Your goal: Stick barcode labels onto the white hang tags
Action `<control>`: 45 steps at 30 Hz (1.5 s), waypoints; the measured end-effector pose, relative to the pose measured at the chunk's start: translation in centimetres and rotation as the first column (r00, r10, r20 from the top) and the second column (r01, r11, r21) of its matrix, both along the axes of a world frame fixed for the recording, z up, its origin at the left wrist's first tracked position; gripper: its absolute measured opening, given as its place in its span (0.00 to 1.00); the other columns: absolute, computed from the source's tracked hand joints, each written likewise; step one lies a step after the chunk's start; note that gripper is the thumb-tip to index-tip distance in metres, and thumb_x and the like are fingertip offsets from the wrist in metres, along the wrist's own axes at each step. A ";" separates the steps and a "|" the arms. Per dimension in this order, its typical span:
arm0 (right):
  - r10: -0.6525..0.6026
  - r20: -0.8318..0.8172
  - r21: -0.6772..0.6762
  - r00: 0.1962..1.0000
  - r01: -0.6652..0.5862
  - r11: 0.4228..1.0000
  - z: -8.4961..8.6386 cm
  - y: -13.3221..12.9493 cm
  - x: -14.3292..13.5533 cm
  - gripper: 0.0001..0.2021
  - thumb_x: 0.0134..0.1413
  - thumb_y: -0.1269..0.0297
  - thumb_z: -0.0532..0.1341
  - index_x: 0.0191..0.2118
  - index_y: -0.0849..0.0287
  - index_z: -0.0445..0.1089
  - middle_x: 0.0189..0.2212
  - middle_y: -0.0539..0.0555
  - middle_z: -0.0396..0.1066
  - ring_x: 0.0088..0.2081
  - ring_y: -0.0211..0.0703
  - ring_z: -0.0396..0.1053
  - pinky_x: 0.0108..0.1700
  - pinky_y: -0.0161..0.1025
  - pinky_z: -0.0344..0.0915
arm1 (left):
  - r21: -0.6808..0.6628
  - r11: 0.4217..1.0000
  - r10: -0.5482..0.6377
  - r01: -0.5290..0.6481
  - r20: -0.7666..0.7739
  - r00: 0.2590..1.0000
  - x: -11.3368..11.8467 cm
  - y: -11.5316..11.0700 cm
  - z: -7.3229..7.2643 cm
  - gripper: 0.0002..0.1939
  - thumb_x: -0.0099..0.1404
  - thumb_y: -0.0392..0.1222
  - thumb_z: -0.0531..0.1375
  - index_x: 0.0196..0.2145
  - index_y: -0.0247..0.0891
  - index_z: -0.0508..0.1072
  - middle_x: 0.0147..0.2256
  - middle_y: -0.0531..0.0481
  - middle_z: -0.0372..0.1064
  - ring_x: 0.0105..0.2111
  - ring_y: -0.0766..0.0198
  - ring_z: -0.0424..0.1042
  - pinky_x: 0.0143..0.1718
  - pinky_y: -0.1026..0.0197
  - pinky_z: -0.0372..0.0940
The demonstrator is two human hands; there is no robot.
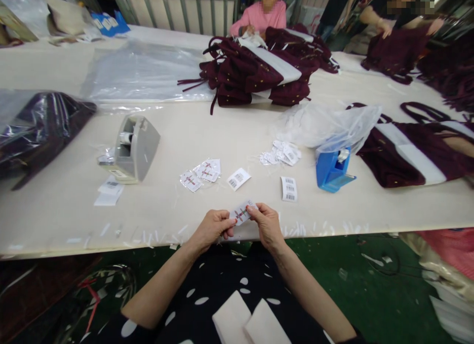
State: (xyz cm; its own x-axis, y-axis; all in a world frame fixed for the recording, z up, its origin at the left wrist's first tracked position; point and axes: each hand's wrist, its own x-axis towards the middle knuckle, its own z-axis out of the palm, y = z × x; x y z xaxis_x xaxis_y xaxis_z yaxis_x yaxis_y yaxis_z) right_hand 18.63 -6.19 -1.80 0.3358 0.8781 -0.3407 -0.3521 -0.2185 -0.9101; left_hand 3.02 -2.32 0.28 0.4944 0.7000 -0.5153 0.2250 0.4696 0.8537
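Observation:
Near the front edge of the table, my left hand (pixel 218 224) and my right hand (pixel 265 220) pinch a small printed hang tag (pixel 242 213) from its two sides. The tag is white with a red and green design facing up. Just beyond it lie similar hang tags (pixel 207 170) in clear sleeves. A barcode sticker sheet (pixel 239 178) sits in front of my hands, and another barcode strip (pixel 289 189) is to the right. Farther back rests a heap of white tags (pixel 283 152).
A grey tape dispenser (pixel 142 146) stands at left, a blue one (pixel 331 171) at right beside a clear plastic bag (pixel 326 122). Dark maroon garments (pixel 255 72) are piled at the back. A bagged garment (pixel 48 132) lies far left. Co-workers (pixel 259 18) are across the table.

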 end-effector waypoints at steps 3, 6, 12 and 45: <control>0.023 -0.015 -0.021 1.000 -0.023 1.000 -0.1 -0.4 -0.5 0.09 0.37 0.61 0.67 0.22 0.61 0.70 0.17 0.46 0.66 0.22 0.32 0.59 0.28 0.33 0.56 | -0.006 1.000 0.001 -0.001 0.008 1.000 0.2 -0.1 -0.2 0.13 0.52 0.45 0.60 0.18 0.34 0.65 0.15 0.55 0.66 0.14 0.74 0.60 0.18 0.70 0.53; 0.043 -0.020 -0.015 0.999 -0.043 0.999 -0.4 -0.8 -0.9 0.09 0.38 0.60 0.66 0.22 0.62 0.70 0.18 0.47 0.68 0.23 0.34 0.60 0.29 0.34 0.58 | 0.010 1.000 -0.010 0.010 0.014 1.000 0.2 -0.1 -0.2 0.13 0.52 0.44 0.60 0.18 0.33 0.66 0.15 0.55 0.66 0.14 0.74 0.60 0.19 0.70 0.54; 0.084 0.133 0.146 0.988 -0.103 0.984 0.0 -1.4 0.1 0.06 0.44 0.62 0.64 0.26 0.59 0.72 0.22 0.48 0.69 0.26 0.36 0.64 0.33 0.35 0.60 | -0.151 0.986 -0.045 0.070 0.162 0.986 -0.2 0.4 0.3 0.16 0.51 0.51 0.62 0.29 0.33 0.68 0.22 0.50 0.70 0.16 0.71 0.65 0.17 0.70 0.54; -0.002 -0.135 -0.051 0.991 -0.005 0.999 -0.2 -1.4 0.7 0.11 0.37 0.58 0.67 0.27 0.60 0.71 0.19 0.47 0.68 0.21 0.34 0.64 0.26 0.33 0.56 | 0.036 0.975 0.211 -0.220 0.172 0.962 1.0 0.1 -0.4 0.12 0.51 0.45 0.62 0.30 0.32 0.68 0.18 0.55 0.66 0.16 0.72 0.63 0.20 0.68 0.58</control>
State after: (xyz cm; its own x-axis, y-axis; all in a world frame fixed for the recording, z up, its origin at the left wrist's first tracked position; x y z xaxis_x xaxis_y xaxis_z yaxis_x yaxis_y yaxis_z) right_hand 19.36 -7.58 -2.03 0.2829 0.8588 -0.4272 -0.4704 -0.2640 -0.8420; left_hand 4.02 -2.20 -0.14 0.4045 0.8238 -0.3972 -0.0238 0.4436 0.8959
